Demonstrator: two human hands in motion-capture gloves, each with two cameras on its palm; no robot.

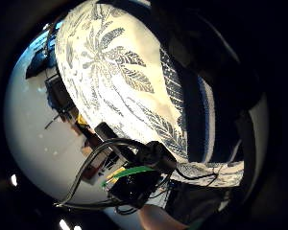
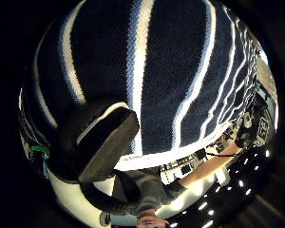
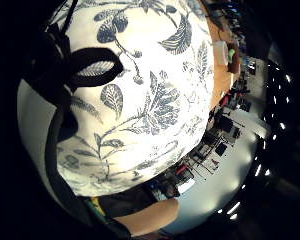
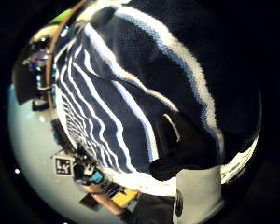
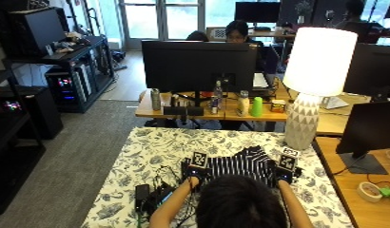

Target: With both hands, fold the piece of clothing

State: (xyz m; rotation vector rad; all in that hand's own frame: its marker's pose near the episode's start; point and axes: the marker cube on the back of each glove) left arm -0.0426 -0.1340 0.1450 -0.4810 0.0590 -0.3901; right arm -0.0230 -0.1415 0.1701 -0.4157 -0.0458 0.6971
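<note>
Both gloved hands, left hand [image 5: 196,181] and right hand [image 5: 283,179], apparently pinch the striped sweater [image 5: 240,164] near the floral tablecloth's [image 5: 151,152] near edge.

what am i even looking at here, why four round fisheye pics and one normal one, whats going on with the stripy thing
A person sits at a table covered with a white cloth printed with blue-grey leaves. Each of the hands wears a black glove carrying small cameras on the palm. The four round pictures come from those palm cameras; the ordinary one looks down from above and behind the person's head. On the table lies a navy garment with white stripes, the clothing to fold. The left hand and right hand are at its two near corners, and a gloved finger lies on the fabric. A white lamp stands beside it.
</note>
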